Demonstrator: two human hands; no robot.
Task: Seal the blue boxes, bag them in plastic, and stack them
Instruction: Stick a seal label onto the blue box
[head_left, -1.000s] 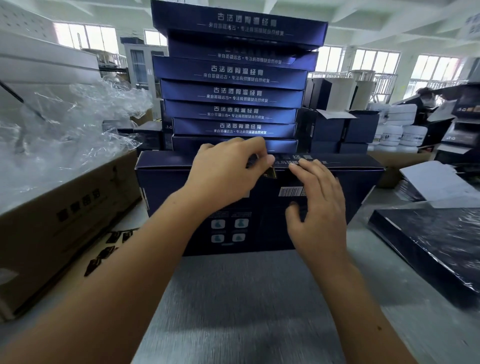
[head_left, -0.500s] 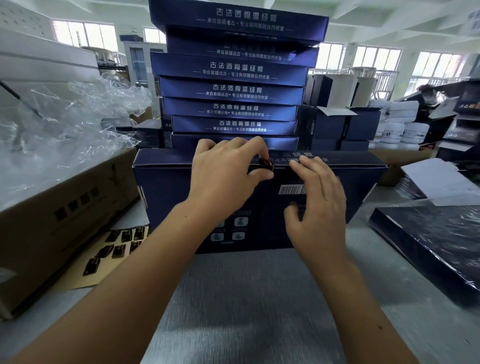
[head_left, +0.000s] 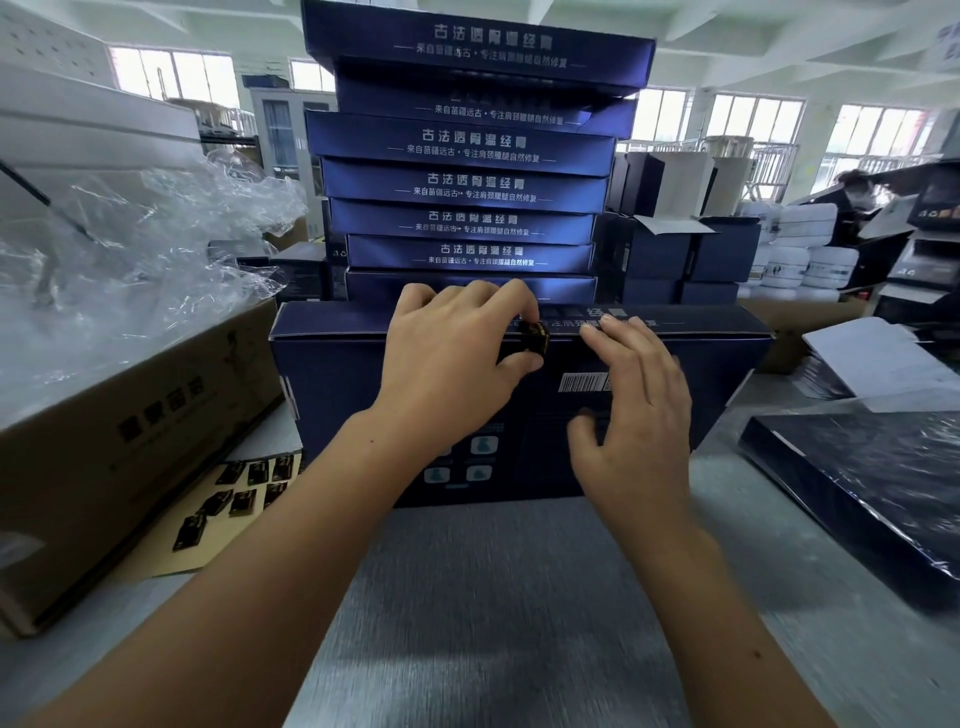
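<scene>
A dark blue box (head_left: 343, 384) stands on its long side on the grey table (head_left: 498, 597), its back with a barcode facing me. My left hand (head_left: 457, 364) pinches a small black-and-gold seal sticker (head_left: 535, 335) at the box's top front edge. My right hand (head_left: 634, 405) lies on the box face beside it, fingers straight and spread, fingertips near the top edge. Behind rises a tall stack of blue boxes (head_left: 467, 187) with white lettering. A plastic-wrapped blue box (head_left: 862, 499) lies flat at the right.
A brown carton (head_left: 104, 447) full of clear plastic bags (head_left: 130, 249) stands at the left. A backing sheet with several black stickers (head_left: 234, 493) lies beside it. Small blue boxes (head_left: 691, 254) and white jars (head_left: 810, 260) sit behind right. A person (head_left: 852, 202) works far right.
My left hand has brought the sticker down onto the box's top edge, thumb now under it. My right hand stays flat on the box face, barely shifted.
</scene>
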